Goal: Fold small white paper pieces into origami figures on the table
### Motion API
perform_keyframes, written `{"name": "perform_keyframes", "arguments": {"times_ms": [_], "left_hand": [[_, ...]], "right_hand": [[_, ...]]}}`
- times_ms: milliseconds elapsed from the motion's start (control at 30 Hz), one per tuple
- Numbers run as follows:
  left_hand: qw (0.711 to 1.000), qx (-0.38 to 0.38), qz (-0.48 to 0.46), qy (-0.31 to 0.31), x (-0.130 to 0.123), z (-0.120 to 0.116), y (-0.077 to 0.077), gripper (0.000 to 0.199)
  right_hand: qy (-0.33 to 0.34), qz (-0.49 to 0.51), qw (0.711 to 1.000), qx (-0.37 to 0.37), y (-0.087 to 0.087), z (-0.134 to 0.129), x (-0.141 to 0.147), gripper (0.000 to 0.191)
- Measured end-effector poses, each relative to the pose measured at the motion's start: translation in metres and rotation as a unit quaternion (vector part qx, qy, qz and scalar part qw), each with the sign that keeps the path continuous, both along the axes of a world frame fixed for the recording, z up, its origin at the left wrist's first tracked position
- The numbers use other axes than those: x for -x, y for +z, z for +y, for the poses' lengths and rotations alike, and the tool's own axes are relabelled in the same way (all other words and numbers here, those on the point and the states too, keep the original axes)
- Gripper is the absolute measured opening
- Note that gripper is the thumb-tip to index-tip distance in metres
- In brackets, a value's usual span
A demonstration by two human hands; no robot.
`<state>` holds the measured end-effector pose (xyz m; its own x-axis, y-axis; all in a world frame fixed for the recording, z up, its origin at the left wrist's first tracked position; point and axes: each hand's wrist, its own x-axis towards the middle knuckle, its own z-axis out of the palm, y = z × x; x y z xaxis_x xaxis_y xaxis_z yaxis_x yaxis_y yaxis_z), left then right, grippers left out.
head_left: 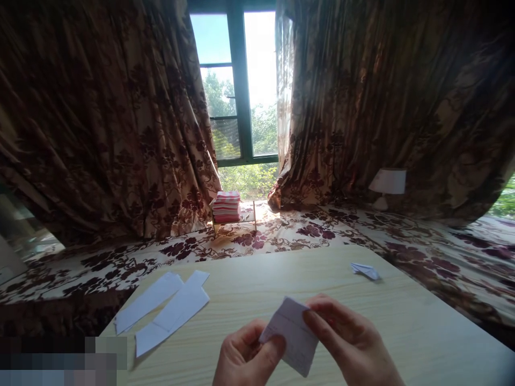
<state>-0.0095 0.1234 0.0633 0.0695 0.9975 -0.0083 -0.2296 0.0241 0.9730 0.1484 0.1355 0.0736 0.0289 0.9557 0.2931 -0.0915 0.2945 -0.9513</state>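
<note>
A small folded piece of white paper (296, 333) is held up over the near part of the table, with a crease line and faint marks on its face. My left hand (248, 355) pinches its left edge, thumb on the face turned to me. At the upper right edge, my right hand (349, 333) grips the same paper between thumb and fingers. The fingers behind the sheet are partly hidden. To the left lie white paper strips (173, 316), two of them side by side and slanted. A small folded paper piece (365, 271) rests at the far right of the table.
The pale wooden table (257, 279) stands against a ledge (281, 233) covered in floral cloth. On the ledge are a small rack with folded striped cloths (226, 208) and a white lamp (388, 182). Patterned curtains (120, 107) hang beside a window (241, 91).
</note>
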Motion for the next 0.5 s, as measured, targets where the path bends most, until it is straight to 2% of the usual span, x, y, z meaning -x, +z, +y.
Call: {"name": "perform_keyframes", "arguments": {"times_ms": [133, 267, 333, 433, 500], "left_hand": [[0.998, -0.001, -0.025, 0.061, -0.004, -0.001, -0.003, 0.029], [0.996, 0.038, -0.076, 0.041, -0.014, -0.001, -0.01, 0.038], [0.996, 0.034, -0.076, 0.037, -0.017, -0.001, -0.008, 0.037], [0.997, -0.009, -0.022, 0.072, -0.012, -0.003, 0.003, 0.029], [0.989, -0.072, 0.075, 0.101, -0.004, -0.004, 0.013, 0.022]], "right_hand": [[-0.005, 0.042, 0.998, 0.042, -0.003, -0.002, 0.0, 0.026], [-0.01, 0.107, 0.992, 0.067, -0.008, -0.002, 0.004, 0.023], [0.001, 0.118, 0.99, 0.073, -0.015, 0.0, 0.002, 0.023], [0.03, 0.055, 0.995, 0.077, -0.023, 0.003, -0.012, 0.026], [0.037, -0.065, 0.996, 0.058, -0.022, 0.006, -0.025, 0.026]]}}
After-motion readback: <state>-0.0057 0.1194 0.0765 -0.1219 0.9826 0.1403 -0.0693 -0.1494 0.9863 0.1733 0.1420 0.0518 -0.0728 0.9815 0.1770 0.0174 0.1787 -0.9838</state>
